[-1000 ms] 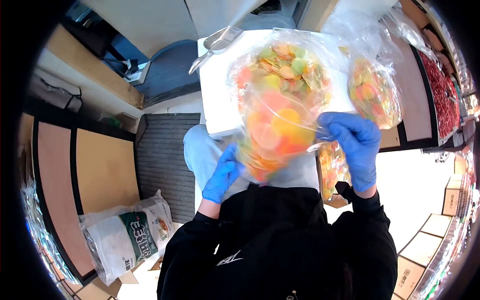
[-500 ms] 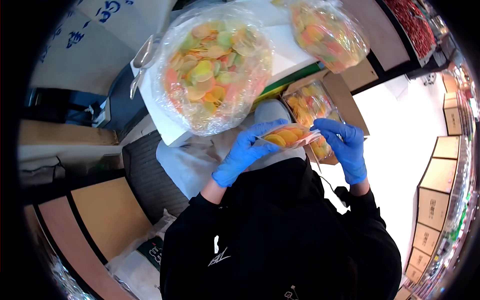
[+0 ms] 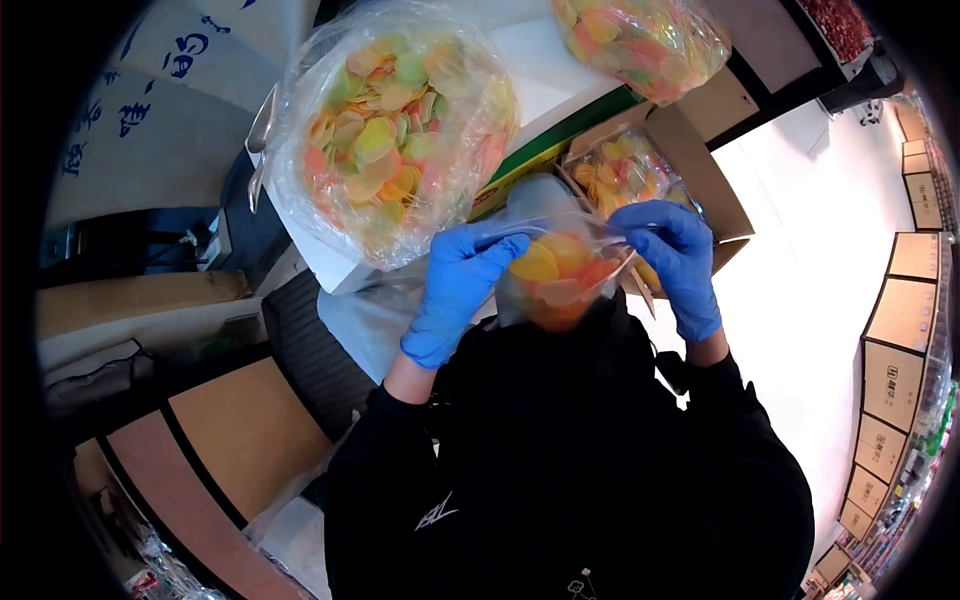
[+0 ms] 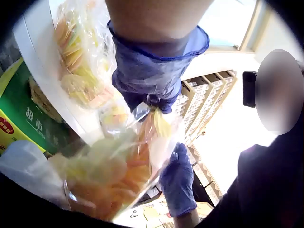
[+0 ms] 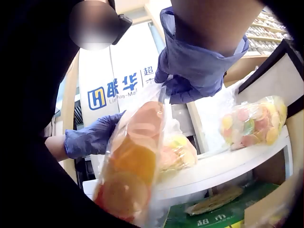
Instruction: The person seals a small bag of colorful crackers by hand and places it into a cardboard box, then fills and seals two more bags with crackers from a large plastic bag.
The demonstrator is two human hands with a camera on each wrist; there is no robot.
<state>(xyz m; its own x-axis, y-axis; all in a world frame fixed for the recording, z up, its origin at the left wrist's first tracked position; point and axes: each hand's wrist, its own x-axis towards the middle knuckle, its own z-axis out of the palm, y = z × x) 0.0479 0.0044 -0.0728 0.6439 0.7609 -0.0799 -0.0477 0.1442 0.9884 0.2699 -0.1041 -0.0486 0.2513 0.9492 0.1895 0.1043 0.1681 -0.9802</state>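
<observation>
A small clear bag (image 3: 558, 275) of orange and yellow round chips hangs between both blue-gloved hands, close to the person's chest. My left hand (image 3: 462, 275) pinches the bag's top edge on its left side. My right hand (image 3: 668, 245) pinches the top edge on the right. In the left wrist view the bag (image 4: 121, 171) hangs below the glove (image 4: 152, 76). The right wrist view shows the same bag (image 5: 135, 164) under the right glove (image 5: 199, 66), with the left hand (image 5: 92, 137) behind it.
A big clear bag of mixed coloured chips (image 3: 400, 120) sits on a white board (image 3: 540, 80), with a metal scoop (image 3: 258, 140) at its left. Another bag (image 3: 640, 40) lies at the far right. An open cardboard box (image 3: 700, 170) holds filled bags.
The small bag has swung from lying flat between the hands to hanging upright, nearer the chest. Both hands have shifted along its top edge. The head view has tilted slightly.
</observation>
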